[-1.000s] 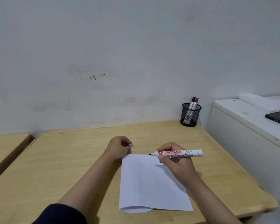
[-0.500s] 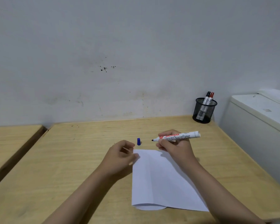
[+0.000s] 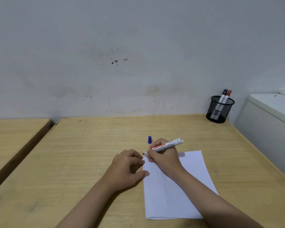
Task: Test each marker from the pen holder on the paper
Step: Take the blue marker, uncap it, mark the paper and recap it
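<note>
Now right hand (image 3: 164, 157) grip closed round marker (image 3: 167, 146), tip down-left, tail up-right.

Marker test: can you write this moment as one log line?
right hand: holds uncapped marker, tip at paper corner | left hand: steadies paper | blue cap: on desk

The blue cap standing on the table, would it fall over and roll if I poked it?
Probably. The blue cap stands upright on a narrow end, so it likely tips easily. It looks round, so it may roll across the table.
</note>
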Demonstrator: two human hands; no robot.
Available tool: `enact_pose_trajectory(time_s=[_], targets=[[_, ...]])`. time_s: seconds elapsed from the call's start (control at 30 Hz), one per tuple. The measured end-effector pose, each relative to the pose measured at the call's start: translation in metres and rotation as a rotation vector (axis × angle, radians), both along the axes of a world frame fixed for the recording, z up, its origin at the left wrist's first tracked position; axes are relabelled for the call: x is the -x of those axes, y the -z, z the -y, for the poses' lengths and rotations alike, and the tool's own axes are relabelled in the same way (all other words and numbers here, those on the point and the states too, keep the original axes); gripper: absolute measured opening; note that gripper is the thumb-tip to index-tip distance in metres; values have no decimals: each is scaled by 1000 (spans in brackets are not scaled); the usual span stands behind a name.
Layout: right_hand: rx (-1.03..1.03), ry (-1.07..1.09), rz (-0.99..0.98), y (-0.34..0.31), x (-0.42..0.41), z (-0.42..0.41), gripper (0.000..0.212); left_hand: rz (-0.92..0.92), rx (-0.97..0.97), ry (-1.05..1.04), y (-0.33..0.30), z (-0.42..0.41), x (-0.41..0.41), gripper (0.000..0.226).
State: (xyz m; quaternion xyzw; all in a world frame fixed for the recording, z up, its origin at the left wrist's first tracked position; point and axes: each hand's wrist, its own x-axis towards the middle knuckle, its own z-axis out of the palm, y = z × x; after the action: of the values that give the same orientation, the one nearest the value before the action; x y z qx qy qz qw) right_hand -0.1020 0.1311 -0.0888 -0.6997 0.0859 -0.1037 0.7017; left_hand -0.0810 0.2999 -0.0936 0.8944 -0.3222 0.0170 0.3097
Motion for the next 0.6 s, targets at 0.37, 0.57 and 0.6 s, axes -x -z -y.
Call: enact_pose_trajectory(time_s=[0.37,0.57,0.6], targets=[[63,-5,0,5,-4,2,18,153,-94,56,2,-2,0,38],[134,-27,25,6,-3,2,16,185,-98,60,3,-3,0,38],[147,-27,25,6,-3,2,15,194,-95,61,3,-3,-1,38]])
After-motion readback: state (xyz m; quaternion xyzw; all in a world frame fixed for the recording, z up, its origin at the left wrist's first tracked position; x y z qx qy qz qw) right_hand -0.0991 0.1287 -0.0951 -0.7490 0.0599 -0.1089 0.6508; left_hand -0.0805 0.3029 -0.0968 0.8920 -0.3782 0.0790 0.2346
